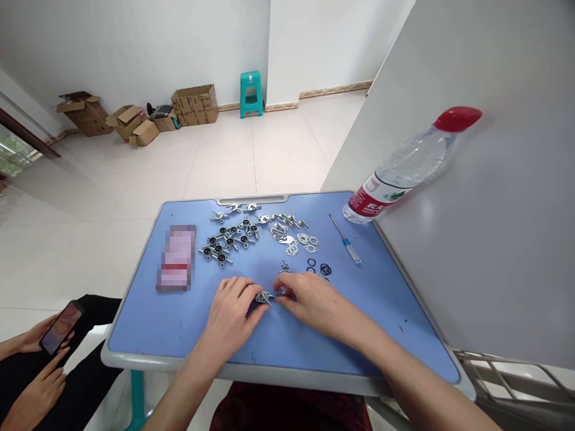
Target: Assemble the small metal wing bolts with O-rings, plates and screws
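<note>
My left hand (231,311) pinches a small metal flanged fitting (263,297) between thumb and fingers, low over the blue table. A thin pin sticks out of it toward me, and a short stem points right. My right hand (309,296) is curled just right of the fitting, its thumb by the stem. What lies between its fingertips is too small to name. Tiny metal screws (284,265) lie just beyond those fingers. Farther off are black-centred metal fittings (229,242), flat metal gaskets (302,239), small metal levers (290,220) and black rubber rings (326,269).
On the blue table (188,329) lie a phone (176,257) at left and a screwdriver (345,239) at right. A water bottle (399,173) stands at the right edge by a grey panel. Another person's hands (45,359) hold a phone at lower left. Cardboard boxes (194,105) and a stool (250,94) stand behind.
</note>
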`<state>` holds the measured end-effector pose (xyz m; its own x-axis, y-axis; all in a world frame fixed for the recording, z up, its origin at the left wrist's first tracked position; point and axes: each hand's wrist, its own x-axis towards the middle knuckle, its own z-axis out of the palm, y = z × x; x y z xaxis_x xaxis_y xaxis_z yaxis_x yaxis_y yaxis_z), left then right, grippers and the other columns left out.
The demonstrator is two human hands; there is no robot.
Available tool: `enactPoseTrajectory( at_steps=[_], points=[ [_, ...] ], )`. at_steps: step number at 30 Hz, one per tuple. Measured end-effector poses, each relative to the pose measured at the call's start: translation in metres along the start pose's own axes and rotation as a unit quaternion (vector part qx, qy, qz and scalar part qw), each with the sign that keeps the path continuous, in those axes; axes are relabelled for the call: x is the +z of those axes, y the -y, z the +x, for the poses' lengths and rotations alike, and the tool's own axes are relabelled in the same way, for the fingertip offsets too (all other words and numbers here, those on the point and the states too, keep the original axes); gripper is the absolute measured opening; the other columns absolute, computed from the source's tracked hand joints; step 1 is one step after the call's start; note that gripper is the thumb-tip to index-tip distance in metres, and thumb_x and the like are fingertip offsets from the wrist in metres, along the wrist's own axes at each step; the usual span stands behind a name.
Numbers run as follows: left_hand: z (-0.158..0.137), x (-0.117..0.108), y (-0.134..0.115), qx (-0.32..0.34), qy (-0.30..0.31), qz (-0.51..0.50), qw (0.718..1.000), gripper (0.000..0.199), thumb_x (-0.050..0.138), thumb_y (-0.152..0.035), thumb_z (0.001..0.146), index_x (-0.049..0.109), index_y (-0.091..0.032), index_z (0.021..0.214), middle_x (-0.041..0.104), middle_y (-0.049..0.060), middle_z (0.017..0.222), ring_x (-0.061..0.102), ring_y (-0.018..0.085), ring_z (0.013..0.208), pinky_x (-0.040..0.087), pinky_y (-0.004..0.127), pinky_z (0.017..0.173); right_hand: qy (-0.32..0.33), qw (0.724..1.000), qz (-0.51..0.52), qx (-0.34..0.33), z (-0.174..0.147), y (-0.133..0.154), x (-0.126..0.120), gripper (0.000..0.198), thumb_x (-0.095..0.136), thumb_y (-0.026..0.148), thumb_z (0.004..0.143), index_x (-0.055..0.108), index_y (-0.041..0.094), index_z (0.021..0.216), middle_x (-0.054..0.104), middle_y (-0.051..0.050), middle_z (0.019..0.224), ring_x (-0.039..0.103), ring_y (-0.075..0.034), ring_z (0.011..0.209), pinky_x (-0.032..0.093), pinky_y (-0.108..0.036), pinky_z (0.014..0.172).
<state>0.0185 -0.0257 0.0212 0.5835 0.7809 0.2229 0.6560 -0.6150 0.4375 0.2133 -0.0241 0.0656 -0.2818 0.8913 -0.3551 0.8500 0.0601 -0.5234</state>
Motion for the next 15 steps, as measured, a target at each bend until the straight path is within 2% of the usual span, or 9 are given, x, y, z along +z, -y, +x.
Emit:
enactPoseTrajectory(
  at_steps=[7, 15],
  points=[
    [0.000, 0.002, 0.002, -0.001, -0.007, -0.005, 1.000, 0.008, 0.056, -0.020, 0.094, 0.060, -0.020, 0.101, 0.064, 0.006, 0.098, 0.058, 0.023, 0.089, 0.046, 0.038, 0.077, 0.007, 0.998, -0.056, -0.022, 0.005, 0.000, 0.014, 0.013, 0.055, 0.013, 0.088, 0.067, 0.017, 0.090, 0.072, -0.006, 0.085, 0.066, -0.022, 0.080, 0.029, -0.028, 0.060],
    [0.001, 0.002, 0.002, -0.003, -0.004, -0.024, 1.000, 0.011, 0.055, -0.018, 0.093, 0.062, -0.019, 0.102, 0.064, 0.006, 0.095, 0.057, 0.022, 0.086, 0.048, 0.038, 0.075, 0.021, 0.997, -0.074, -0.016, 0.005, 0.002, 0.017, 0.012, 0.052, 0.011, 0.088, 0.063, 0.016, 0.086, 0.071, -0.006, 0.083, 0.065, -0.020, 0.077, 0.024, -0.028, 0.056]
  ],
)
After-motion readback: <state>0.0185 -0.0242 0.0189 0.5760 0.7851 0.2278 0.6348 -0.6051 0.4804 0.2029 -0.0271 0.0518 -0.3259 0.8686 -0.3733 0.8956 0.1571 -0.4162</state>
